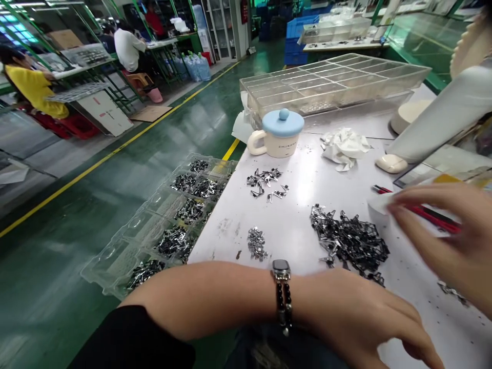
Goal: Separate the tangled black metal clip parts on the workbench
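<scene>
My left hand reaches across the bottom of the view, wearing a watch and a beaded bracelet. Its thumb and forefinger curve apart, with the fingertips cut off at the lower edge. Just beyond it lies a big heap of black and silver metal clips. At the right, my right hand is smeared by motion. Its thumb and forefinger close on a small white piece whose kind I cannot make out. Behind these fingers lies a red-and-black tool, partly covered.
A clear compartment tray with more clips stands left, below the white tabletop. Small silver parts and loose clips lie there too. Farther back are a blue-lidded mug, crumpled tissue and a divided plastic tray.
</scene>
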`<action>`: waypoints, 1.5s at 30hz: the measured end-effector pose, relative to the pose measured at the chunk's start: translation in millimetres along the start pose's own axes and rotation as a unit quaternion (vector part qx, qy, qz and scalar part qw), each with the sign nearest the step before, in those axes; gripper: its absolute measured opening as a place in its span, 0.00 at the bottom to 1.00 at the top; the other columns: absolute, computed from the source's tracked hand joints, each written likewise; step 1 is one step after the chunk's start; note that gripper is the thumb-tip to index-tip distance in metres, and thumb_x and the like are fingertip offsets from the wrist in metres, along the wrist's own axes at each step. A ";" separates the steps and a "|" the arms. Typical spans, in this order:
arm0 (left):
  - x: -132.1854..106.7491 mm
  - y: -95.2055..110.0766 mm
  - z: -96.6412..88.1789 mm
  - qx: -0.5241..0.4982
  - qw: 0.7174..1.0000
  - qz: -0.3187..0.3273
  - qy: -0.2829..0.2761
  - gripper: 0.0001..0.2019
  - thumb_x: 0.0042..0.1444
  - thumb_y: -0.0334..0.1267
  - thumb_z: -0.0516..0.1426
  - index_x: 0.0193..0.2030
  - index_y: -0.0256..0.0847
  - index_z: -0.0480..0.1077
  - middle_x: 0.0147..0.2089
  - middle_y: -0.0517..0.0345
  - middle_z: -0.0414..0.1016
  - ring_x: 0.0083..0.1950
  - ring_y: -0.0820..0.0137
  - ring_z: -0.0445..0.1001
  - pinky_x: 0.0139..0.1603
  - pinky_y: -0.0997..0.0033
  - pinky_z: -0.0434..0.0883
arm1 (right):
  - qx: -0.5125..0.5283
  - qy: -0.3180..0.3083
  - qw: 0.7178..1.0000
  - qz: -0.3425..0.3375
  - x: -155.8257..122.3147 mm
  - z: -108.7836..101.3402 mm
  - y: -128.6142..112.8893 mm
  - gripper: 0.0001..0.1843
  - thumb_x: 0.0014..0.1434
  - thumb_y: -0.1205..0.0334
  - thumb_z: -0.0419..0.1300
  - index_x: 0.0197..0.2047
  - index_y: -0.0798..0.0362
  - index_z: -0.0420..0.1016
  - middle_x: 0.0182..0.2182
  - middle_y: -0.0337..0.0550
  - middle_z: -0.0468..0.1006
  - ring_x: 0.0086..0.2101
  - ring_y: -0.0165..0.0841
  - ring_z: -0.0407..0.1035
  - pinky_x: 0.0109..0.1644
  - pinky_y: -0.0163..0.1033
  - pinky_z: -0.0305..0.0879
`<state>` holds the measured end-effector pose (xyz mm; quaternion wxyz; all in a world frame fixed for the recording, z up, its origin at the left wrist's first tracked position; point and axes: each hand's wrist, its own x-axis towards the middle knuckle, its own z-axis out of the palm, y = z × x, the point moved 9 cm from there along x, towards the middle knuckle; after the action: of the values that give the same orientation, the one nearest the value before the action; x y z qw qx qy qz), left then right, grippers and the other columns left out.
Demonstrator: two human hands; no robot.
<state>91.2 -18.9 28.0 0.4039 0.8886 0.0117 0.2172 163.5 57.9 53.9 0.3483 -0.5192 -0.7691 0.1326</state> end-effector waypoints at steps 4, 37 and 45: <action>5.5 11.0 8.7 -0.026 0.989 0.029 -0.144 0.04 0.46 0.34 0.65 0.29 0.39 0.74 0.34 0.60 0.78 0.39 0.75 0.78 0.41 0.85 0.74 | -0.010 -0.147 0.976 -0.160 25.0 78.9 -66.9 0.06 0.58 0.64 0.56 0.36 0.48 0.75 0.35 0.40 0.78 0.35 0.33 0.72 0.40 0.43 0.70; -1.4 0.5 18.2 -0.035 0.973 0.009 -0.226 0.15 0.54 0.40 0.57 0.42 0.29 0.73 0.40 0.51 0.77 0.44 0.68 0.76 0.45 0.77 0.73 | -0.058 -0.297 0.946 -0.111 55.1 152.5 -61.6 0.08 0.56 0.62 0.58 0.35 0.55 0.77 0.34 0.45 0.76 0.34 0.32 0.69 0.41 0.40 0.65; -0.9 -2.2 22.7 -0.035 0.977 0.028 -0.206 0.11 0.52 0.41 0.58 0.37 0.34 0.72 0.38 0.50 0.77 0.43 0.66 0.76 0.42 0.74 0.73 | -0.046 -0.292 0.952 -0.080 53.6 165.6 -63.5 0.04 0.53 0.68 0.58 0.29 0.57 0.74 0.30 0.41 0.75 0.32 0.27 0.67 0.40 0.39 0.66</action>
<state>99.7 -33.7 12.9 0.4217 0.8998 -0.1044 0.0408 -4.6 104.8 -8.5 0.0935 -0.4095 -0.8817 0.2148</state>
